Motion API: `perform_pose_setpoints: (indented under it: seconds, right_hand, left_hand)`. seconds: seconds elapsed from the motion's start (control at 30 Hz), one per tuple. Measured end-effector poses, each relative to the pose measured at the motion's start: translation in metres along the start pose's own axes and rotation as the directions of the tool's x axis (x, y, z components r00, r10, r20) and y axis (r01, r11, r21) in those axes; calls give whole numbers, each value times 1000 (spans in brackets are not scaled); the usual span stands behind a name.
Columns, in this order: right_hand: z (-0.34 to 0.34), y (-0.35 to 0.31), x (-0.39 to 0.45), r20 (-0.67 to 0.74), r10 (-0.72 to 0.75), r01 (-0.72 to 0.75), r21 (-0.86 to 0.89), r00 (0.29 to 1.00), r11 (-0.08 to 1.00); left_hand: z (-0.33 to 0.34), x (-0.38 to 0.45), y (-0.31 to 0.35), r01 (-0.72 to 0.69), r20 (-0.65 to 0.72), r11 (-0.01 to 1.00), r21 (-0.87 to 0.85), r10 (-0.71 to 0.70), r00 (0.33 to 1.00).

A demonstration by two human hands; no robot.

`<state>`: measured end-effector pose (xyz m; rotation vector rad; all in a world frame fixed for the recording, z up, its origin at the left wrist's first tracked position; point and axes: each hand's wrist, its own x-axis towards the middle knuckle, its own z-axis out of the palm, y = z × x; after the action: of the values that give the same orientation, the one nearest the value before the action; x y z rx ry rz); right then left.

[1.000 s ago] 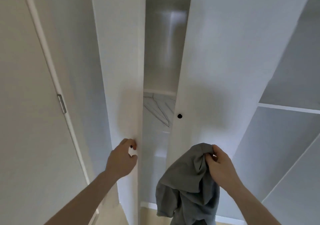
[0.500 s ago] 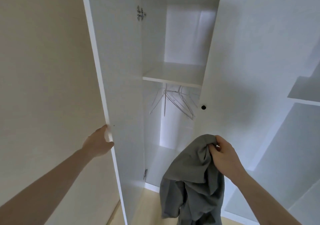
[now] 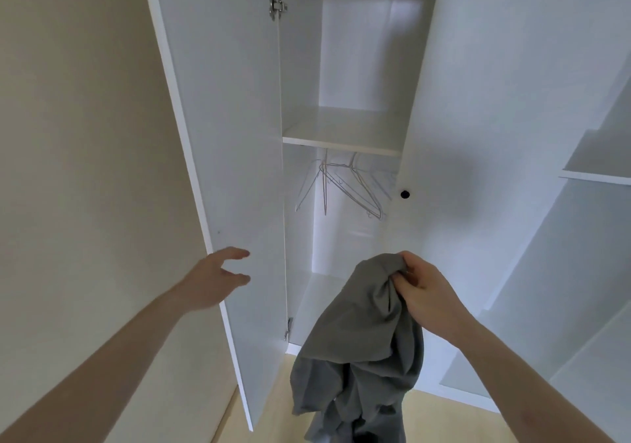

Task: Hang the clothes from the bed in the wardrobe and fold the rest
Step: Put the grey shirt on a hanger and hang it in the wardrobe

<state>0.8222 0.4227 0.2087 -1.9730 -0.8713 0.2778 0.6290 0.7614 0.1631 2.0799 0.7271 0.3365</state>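
Though seemingly crumpled, grey garment (image 3: 362, 333).

Soft, even daylight — edges bowed, slightly blurred.

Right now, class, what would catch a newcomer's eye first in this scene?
The crumpled grey cloth garment, gripped by the right hand at centre, low in the frame. Behind it, thin wire hangers hang under the white wardrobe shelf. The left hand reaches, fingers spread, at the open white door.
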Motion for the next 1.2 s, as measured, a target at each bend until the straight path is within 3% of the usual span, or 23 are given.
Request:
perform_pose_setpoints:
  seconds: [0.1, 0.23, 0.33, 0.5, 0.73, 0.83, 0.9, 1.07, 1.2]
  right_hand:
    - [13, -9, 0, 50, -10, 11, -28, 999, 1000]
    - [31, -20, 2, 88, -26, 31, -53, 996, 998]
    - [40, -24, 2, 95, -30, 37, -68, 995, 997]
    - [45, -16, -5, 11, 12, -11, -70, 1000, 997]
    - [30, 31, 9, -45, 141, -145, -97, 989, 985]
    - [25, 57, 34, -10, 232, -232, -36, 973, 972]
    - [13, 74, 63, -49, 217, -218, -27, 975, 976]
    - [-27, 97, 168, -221, 91, -130, -166, 971, 978]
    - [-59, 108, 267, -185, 120, -190, -430, 975, 883]
  left_hand:
    - [26, -14, 26, -71, 242, 997, -13, 72, 968]
    - [56, -18, 42, -223, 512, 973, 60, 161, 844]
    - [75, -8, 43, -298, 587, 943, 148, 159, 794]
    - [90, 21, 32, -412, 534, 880, 238, 236, 812]
    - [76, 68, 55, -191, 201, 979, -74, 202, 959]
    - [70, 88, 85, -209, 93, 960, -187, 229, 969]
    - [72, 100, 107, -258, 85, 947, -189, 278, 957]
    - [80, 117, 142, -350, 97, 926, -142, 365, 926]
    - [78, 142, 168, -337, 17, 935, -111, 341, 940]
